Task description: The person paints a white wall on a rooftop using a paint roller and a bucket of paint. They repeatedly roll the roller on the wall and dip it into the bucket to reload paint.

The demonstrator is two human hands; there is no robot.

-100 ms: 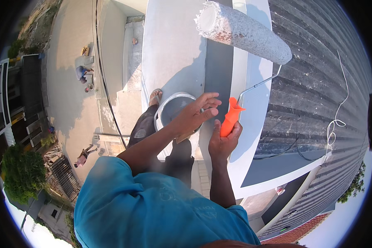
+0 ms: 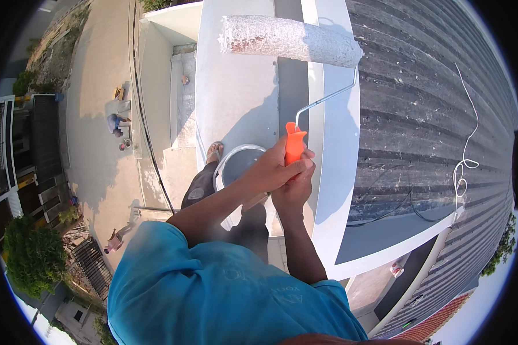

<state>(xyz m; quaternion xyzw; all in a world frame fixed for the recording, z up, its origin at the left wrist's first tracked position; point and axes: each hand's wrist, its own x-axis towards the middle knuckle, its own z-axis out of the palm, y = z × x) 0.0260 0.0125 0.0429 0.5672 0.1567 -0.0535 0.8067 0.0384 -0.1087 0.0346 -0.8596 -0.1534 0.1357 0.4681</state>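
Observation:
Both my hands are closed around the orange handle of a paint roller (image 2: 293, 145). My left hand (image 2: 279, 167) wraps it from the left, its thumb lying across the handle's lower part. Just below, my right hand (image 2: 293, 188) grips the lower end, partly covered by the left. A thin bent metal rod runs from the handle up to the roller's thick, fluffy sleeve, which is coated whitish with reddish-brown patches. That sleeve is held out over the pale ledge. Beside my left forearm stands a white bucket (image 2: 235, 150) with grey paint inside, partly hidden by my arm.
A dark corrugated roof (image 2: 414, 115) spreads to the right, with a loose white cord (image 2: 469, 141) on it. A white-and-grey parapet (image 2: 335, 149) borders the roof. My sandalled foot (image 2: 214, 152) is beside the bucket. Far below left, people are on the ground; a dark cable (image 2: 147, 121) crosses there.
My left hand, open and apart from the handle before, has closed on it. The roller has shifted left and its sleeve lies more level. My right hand has moved left with it.

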